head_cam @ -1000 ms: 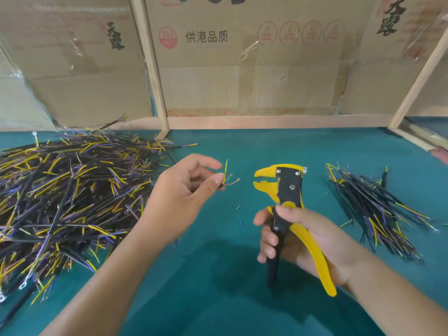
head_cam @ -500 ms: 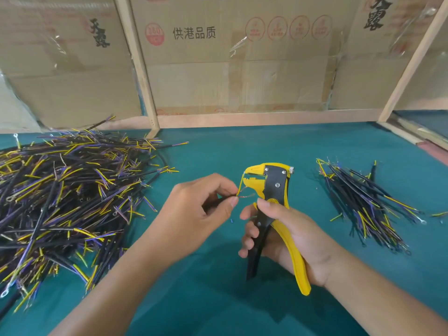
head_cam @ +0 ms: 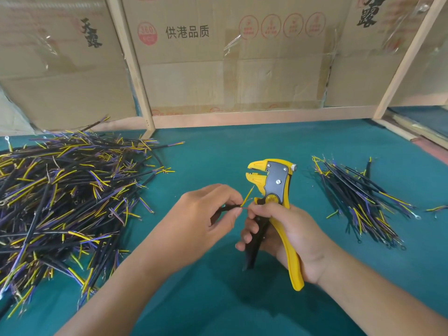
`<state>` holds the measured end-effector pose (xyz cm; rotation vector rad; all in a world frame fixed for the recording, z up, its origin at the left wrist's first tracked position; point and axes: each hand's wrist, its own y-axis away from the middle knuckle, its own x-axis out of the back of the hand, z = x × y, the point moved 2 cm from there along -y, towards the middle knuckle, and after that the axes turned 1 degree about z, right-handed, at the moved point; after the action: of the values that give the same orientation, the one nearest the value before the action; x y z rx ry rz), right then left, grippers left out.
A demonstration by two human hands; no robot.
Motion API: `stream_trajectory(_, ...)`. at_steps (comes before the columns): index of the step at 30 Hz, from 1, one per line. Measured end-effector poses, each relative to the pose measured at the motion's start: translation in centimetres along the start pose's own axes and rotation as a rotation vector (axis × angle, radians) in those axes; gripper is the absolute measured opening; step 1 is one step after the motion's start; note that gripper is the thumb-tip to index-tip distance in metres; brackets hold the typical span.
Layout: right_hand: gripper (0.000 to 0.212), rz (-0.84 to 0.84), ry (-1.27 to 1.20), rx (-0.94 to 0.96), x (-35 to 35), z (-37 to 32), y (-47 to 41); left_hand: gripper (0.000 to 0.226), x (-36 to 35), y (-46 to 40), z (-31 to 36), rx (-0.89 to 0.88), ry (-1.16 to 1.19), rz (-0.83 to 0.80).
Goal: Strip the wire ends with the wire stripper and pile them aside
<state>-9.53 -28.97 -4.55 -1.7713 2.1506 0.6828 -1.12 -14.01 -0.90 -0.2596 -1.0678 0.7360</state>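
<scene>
My left hand (head_cam: 203, 219) pinches a short black wire (head_cam: 230, 207) between thumb and forefinger; its thin yellow end (head_cam: 248, 195) points up toward the stripper, just below the jaws. My right hand (head_cam: 288, 234) grips the handles of the yellow and black wire stripper (head_cam: 272, 187), which stands upright with its jaws (head_cam: 253, 173) facing left and slightly apart. My right thumb tip touches the wire's tip. A big heap of black, yellow and purple wires (head_cam: 60, 197) lies at the left. A smaller pile of wires (head_cam: 363, 200) lies at the right.
The work surface is a teal cloth (head_cam: 218, 299). Cardboard panels (head_cam: 230, 69) in a wooden frame (head_cam: 135, 76) wall off the back. One loose wire (head_cam: 436, 209) lies at the far right edge. A wooden ledge (head_cam: 412, 134) runs along the back right.
My left hand has brought the wire from out in front down to my right thumb, below the stripper's jaws. The stripper has stayed upright in my right hand, and both hands have drawn closer together.
</scene>
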Motion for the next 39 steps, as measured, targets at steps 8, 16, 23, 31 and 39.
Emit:
stream_trajectory(8, 0.012, 0.001, 0.003, 0.007, 0.3, 0.1, -0.2, 0.004, 0.2, -0.1, 0.1, -0.022, -0.052, 0.001)
stream_trajectory(16, 0.013, 0.002, 0.025, 0.022, 0.4, 0.1, -0.6, 0.004, 0.7, 0.2, 0.0, -0.053, -0.029, 0.100)
stream_trajectory(23, 0.014, 0.049, -0.107, -0.075, 0.7, 0.2, -1.5, 0.010, 0.9, 0.2, -0.7, -0.041, -0.117, 0.217)
stream_trajectory(31, 0.017, -0.030, -0.170, -0.137, 0.9, 0.4, -2.3, 0.014, -0.1, 0.2, -1.0, 0.112, 0.001, 0.280)
stream_trajectory(39, 0.018, -0.031, -0.242, -0.140, 1.2, 0.8, -2.5, 0.007, -4.7, -10.7, 3.7, 0.566, 0.620, 0.092)
